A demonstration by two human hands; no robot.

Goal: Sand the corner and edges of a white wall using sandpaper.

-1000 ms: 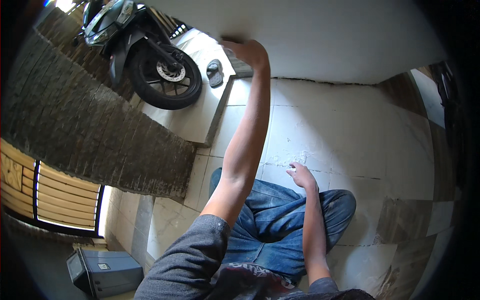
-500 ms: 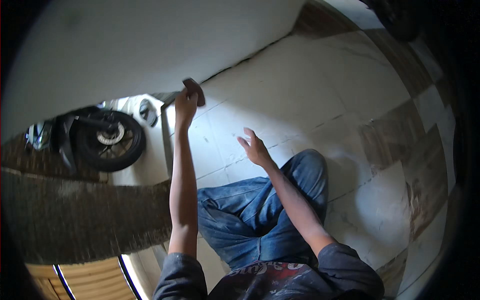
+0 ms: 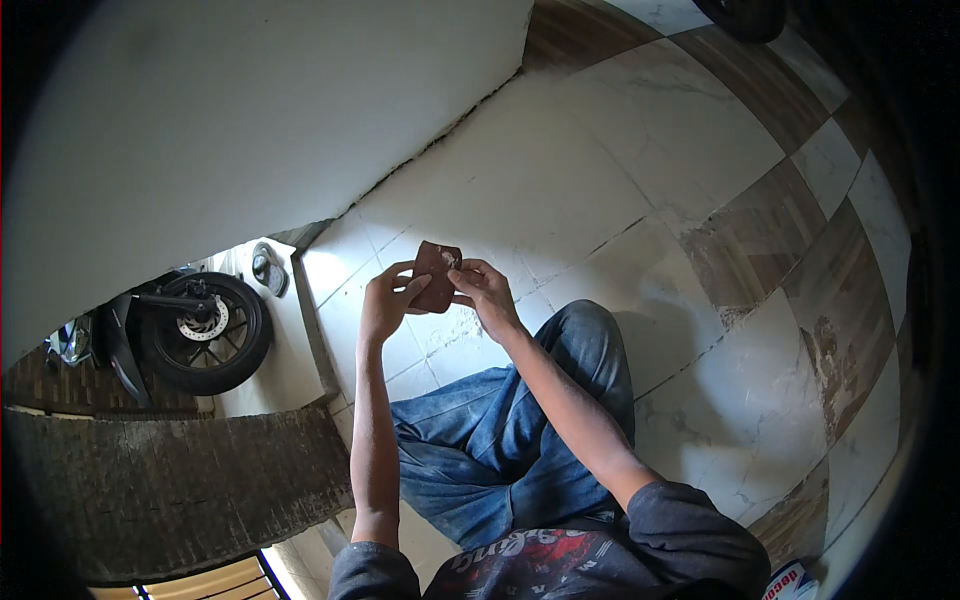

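Note:
A small reddish-brown sheet of sandpaper [image 3: 433,262], with a whitish patch on its face, is held up in front of me between both hands. My left hand [image 3: 383,305] grips its left side, thumb across the front. On the right edge, my right hand [image 3: 491,296] pinches it, with the thumb close to the whitish patch. The fingers behind the sheet are partly hidden. Below are my crossed legs in dusty blue jeans [image 3: 470,420], on the floor.
A pale wall [image 3: 250,120] slopes across the upper left, with a dark gap along its foot. Whitish and brown tiles [image 3: 640,140] cover the floor. At left are a motorcycle wheel [image 3: 205,335], a shoe [image 3: 268,270] and a dark rough ledge [image 3: 170,490]. A printed container [image 3: 790,582] stands lower right.
My left hand has come down from beside the wall with the sandpaper. My right hand, which was open and holding nothing, has moved up and taken hold of the sheet too.

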